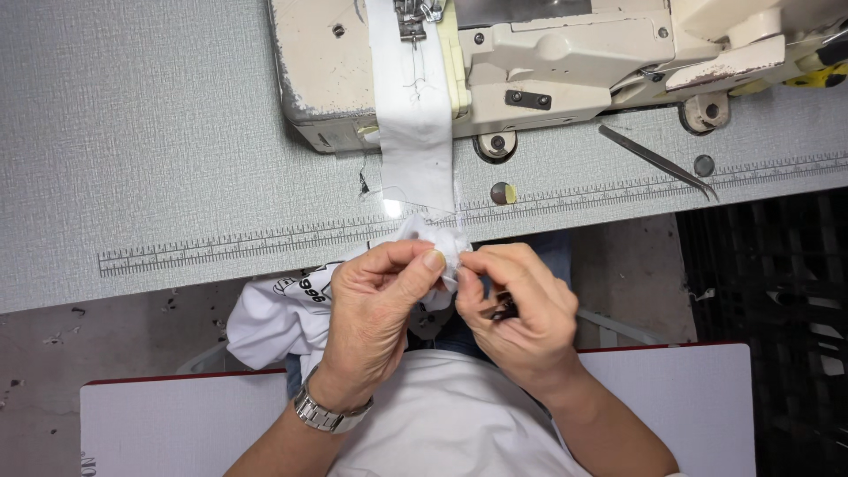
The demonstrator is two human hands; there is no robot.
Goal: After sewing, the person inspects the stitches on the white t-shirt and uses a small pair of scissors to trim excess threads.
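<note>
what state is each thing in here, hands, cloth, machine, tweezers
left hand: shut, pinching the white garment
right hand: shut on a small dark tool, fingertips at the cloth
white garment: bunched at the table edge
white fabric strip: flat, running under the sewing machine foot
tweezers: lying closed on the table

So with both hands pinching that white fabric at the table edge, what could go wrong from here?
The white strip runs from the sewing machine to the fabric the left hand and right hand pinch; a tug could drag it askew. The right hand seems to hold a small dark tool close to the fingers; it might nick fabric or skin.
</note>
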